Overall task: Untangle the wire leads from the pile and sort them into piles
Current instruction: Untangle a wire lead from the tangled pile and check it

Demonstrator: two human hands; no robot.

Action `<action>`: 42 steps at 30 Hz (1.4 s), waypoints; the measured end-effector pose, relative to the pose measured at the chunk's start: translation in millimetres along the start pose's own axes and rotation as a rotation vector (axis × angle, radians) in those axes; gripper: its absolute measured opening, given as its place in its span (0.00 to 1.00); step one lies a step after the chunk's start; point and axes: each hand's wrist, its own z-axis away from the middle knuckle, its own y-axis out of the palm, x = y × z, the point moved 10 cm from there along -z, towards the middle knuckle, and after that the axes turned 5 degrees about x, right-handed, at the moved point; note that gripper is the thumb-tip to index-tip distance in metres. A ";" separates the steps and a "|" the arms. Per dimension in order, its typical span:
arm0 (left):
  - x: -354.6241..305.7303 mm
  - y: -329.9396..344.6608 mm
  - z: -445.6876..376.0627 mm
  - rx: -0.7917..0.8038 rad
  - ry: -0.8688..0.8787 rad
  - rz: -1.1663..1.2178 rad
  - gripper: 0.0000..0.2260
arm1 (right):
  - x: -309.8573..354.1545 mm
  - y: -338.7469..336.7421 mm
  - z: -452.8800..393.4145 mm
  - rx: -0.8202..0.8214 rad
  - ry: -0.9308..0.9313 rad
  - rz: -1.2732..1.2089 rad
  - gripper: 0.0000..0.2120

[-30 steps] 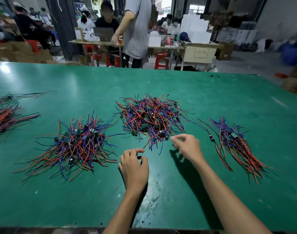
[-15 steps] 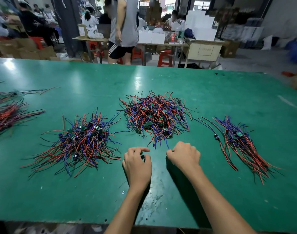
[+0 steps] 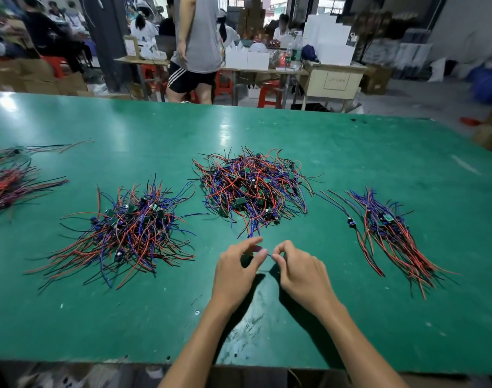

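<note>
both hands sit close together on the green worktop (image 3: 351, 152), just in front of the middle pile of wires (image 3: 253, 189). the left hand (image 3: 235, 271) has its thumb and forefinger curled toward each other, and the right hand (image 3: 301, 271) pinches with thumb and forefinger. a thin blue wire end (image 3: 269, 255) shows between the two sets of fingertips, so both hands seem to pinch one lead, though the left hand's hold on it is too small to see surely. held near the pile's front edge like this, the lead can probably be drawn out of the tangle without dragging the rest along.

the middle pile is a loose heap of red, blue and black leads with small green boards. to its left lies a second tangled heap (image 3: 127, 231). to the right lies a straighter bundle (image 3: 390, 231) with its leads running the same way, which looks like the sorted pile. more red wires (image 3: 9, 183) lie at the far left edge.

half a second ago both hands rested as loose fists, apart from each other. now they have come together and their fingertips meet. the piles lie as they did.
</note>
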 end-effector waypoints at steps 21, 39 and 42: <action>-17.8 -120.1 -15.8 -0.404 -0.061 -0.563 0.11 | -16.2 21.7 -39.8 -0.227 0.349 -0.269 0.10; 33.3 5.7 -27.9 0.042 -0.411 0.357 0.10 | 44.9 -19.4 14.2 -0.606 -0.213 -0.056 0.08; 41.0 3.8 -26.9 -0.018 -0.398 0.337 0.13 | 50.1 -19.2 20.3 -0.620 -0.299 -0.086 0.06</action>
